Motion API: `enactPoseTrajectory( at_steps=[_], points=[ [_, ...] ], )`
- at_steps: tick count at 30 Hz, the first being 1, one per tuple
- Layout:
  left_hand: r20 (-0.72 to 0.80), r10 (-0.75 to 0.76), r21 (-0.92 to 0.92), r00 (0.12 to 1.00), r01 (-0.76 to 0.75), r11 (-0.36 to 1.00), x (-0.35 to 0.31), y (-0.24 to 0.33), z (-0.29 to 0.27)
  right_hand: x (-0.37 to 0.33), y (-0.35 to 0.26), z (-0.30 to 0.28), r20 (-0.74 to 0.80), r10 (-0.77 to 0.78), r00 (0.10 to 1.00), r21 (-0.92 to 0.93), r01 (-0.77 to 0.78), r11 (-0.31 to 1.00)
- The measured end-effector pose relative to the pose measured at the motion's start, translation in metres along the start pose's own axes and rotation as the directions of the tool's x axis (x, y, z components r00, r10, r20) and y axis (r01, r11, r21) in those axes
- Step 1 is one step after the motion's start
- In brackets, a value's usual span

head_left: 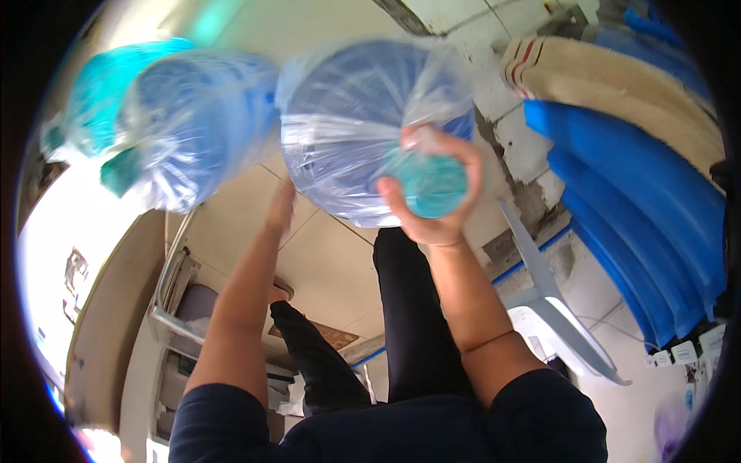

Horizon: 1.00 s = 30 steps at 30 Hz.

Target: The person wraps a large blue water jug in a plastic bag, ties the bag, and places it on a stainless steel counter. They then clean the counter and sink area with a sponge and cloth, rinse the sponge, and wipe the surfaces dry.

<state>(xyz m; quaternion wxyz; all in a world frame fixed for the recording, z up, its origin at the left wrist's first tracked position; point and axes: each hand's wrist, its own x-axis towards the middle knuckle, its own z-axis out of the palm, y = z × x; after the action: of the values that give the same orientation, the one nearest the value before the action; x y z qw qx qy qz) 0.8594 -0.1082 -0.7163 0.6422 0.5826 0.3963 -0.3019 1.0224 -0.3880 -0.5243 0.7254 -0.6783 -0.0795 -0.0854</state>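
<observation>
While my right hand (pixel 432 193) only clasps the bagged blue water jug's (pixel 363 116) teal cap (pixel 431 185) and my open left hand (pixel 282 204) touches underneath, slick plastic could slip.

Both arms are up, carrying a big blue water jug (pixel 363 116) wrapped in clear plastic. The right hand (pixel 432 193) grips its teal cap (pixel 432 185); the left hand (pixel 279 207) props the underside. A second wrapped jug (pixel 193 116) hangs just beside it.
</observation>
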Motion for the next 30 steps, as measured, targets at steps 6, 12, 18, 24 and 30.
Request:
enactPoseTrajectory(
  at_steps=[6, 12, 18, 24, 30],
  points=[
    [-0.055, -0.596, 0.495, 0.801, 0.54, 0.681, -0.331, -0.036, -0.084, 0.0, -0.024, 0.076, 0.137, 0.029, 0.99, -0.422, 0.032, 0.906],
    [0.208, -0.48, 0.756, 0.852, 0.172, 0.632, -0.521, 0.001, -0.105, 0.011, -0.073, 0.062, 0.36, 0.054, 0.931, -0.607, 0.19, 0.772],
    [-0.01, -0.316, 0.374, 0.949, 0.297, 0.879, -0.611, -0.063, -0.112, -0.047, -0.163, -0.032, 0.498, 0.29, 0.818, -0.751, 0.24, 0.615],
    [-0.186, -0.211, 0.301, 0.96, 0.26, 0.917, -0.691, -0.315, -0.1, -0.15, -0.237, -0.104, -0.093, 0.851, -0.516, -0.476, 0.774, 0.417],
    [-0.409, -0.466, -0.017, 0.784, 0.505, 0.863, -0.812, -0.53, -0.023, -0.193, -0.253, 0.083, 0.331, 0.942, -0.053, -0.657, 0.703, 0.27]
  ],
)
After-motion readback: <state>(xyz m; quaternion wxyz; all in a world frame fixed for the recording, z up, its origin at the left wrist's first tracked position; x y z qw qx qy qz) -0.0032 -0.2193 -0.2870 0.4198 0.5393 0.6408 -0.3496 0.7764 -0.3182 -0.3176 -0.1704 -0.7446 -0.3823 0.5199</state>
